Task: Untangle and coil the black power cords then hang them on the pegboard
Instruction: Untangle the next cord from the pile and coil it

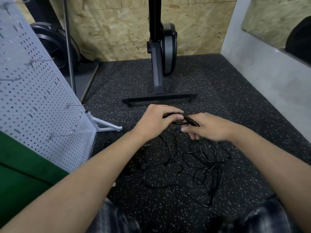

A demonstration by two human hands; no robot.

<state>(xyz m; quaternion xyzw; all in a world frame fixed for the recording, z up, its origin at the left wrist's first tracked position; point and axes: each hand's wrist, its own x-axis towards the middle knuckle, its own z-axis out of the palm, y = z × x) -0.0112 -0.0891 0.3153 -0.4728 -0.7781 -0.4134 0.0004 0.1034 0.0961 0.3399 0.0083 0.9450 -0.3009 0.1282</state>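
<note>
Left hand: the left hand (156, 121) had its fingers and thumb curled round 1 end of a small black loop.
Right hand: the right hand (207, 128) gripped the other end of the loop, its fingertips blurred.
Held cord: the held cord (183, 121) bridged the 2 hands, and strands dropped from it to the floor.
Cord tangle: the cord tangle (198, 167) lay loose on the speckled floor (239, 101), below the hands and nearer the person.
Pegboard: the pegboard (33, 98) stood tilted, left of the left hand, with wire hooks (74, 105) on it.
Exercise machine: the exercise machine (158, 68) stood beyond both hands.
</note>
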